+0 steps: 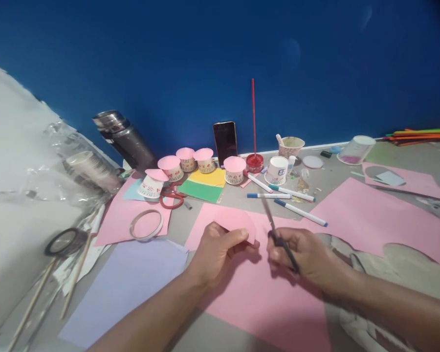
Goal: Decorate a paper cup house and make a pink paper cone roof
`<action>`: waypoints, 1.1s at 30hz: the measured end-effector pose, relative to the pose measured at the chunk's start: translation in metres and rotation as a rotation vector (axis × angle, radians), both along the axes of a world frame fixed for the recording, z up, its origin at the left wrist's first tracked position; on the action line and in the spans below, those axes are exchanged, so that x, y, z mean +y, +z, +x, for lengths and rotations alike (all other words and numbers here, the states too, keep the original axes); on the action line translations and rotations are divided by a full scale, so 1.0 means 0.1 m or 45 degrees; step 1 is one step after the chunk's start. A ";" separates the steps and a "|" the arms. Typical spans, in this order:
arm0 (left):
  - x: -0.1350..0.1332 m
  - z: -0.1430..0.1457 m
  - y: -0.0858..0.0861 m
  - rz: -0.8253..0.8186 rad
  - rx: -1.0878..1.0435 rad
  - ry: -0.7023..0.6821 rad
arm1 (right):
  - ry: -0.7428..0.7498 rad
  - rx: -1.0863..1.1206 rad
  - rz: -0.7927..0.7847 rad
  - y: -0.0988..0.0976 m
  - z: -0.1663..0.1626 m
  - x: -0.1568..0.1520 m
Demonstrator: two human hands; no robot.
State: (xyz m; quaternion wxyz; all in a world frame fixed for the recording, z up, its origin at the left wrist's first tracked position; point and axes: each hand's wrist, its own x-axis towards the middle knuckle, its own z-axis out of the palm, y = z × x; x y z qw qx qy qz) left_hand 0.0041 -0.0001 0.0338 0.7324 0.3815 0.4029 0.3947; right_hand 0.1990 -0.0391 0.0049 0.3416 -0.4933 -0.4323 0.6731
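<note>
Pinched between thumb and fingers of my left hand (223, 249) is a rounded piece of pink paper (238, 221). My right hand (297, 254) grips a pair of dark-handled scissors (272, 220), blades pointing up and away, apart from the paper. Both hands are above a large pink sheet (264, 303) on the table. Beyond them stand several small decorated paper cups with pink paper discs on top, one of them (235, 171) near the middle. A plain-topped cup (277, 170) with a drawn window stands to its right. Several markers (300, 211) lie in front of it.
Left are a lavender sheet (128, 288), a tape roll (146, 225), red-handled scissors (171, 199), a black tape roll (64, 242) and wooden sticks. A phone (225, 141) and a dark flask (126, 144) lean at the blue wall. Cut pink paper (355, 210) lies right.
</note>
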 end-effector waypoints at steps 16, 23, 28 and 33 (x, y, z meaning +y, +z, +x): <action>-0.08 -0.01 -0.03 0.562 0.446 0.011 | -0.176 -0.692 0.751 0.01 0.13 0.10; -0.15 -0.07 -0.05 1.039 0.569 0.031 | -0.241 -0.627 0.691 0.06 0.15 0.14; -0.14 -0.13 -0.10 1.159 0.622 -0.062 | -0.310 -0.271 0.389 0.09 0.18 0.18; -0.10 -0.18 -0.19 1.214 0.722 -0.064 | -0.166 0.109 0.066 0.01 0.21 0.20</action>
